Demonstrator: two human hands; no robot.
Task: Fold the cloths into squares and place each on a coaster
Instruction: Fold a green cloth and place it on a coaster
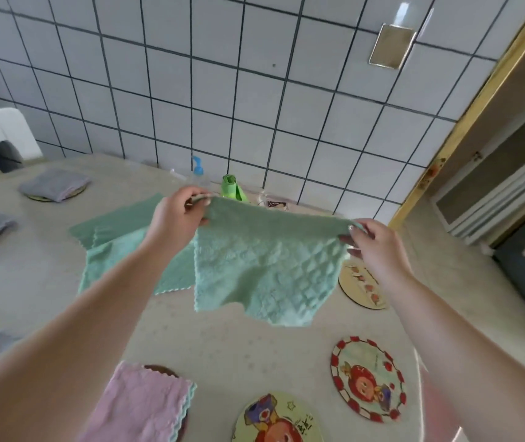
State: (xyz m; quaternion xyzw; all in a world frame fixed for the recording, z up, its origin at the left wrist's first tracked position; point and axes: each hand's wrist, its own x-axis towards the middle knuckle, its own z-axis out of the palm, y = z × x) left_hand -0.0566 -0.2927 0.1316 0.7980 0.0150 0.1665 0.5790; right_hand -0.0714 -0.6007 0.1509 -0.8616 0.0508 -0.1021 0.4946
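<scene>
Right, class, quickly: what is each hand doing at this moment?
Left hand: closed, pinching one top corner of the raised green quilted microfibre cloth.
Right hand: closed, pinching the other top corner.

- Green cloth, quilted, held up in the air by its top corners, hanging unfolded.
- Second green cloth, spread flat on the counter behind.
- Pink cloth, folded, resting on a dark coaster.
- Grey cloth, folded, on a coaster far left.
- Three bare round coasters with cartoon prints.
</scene>
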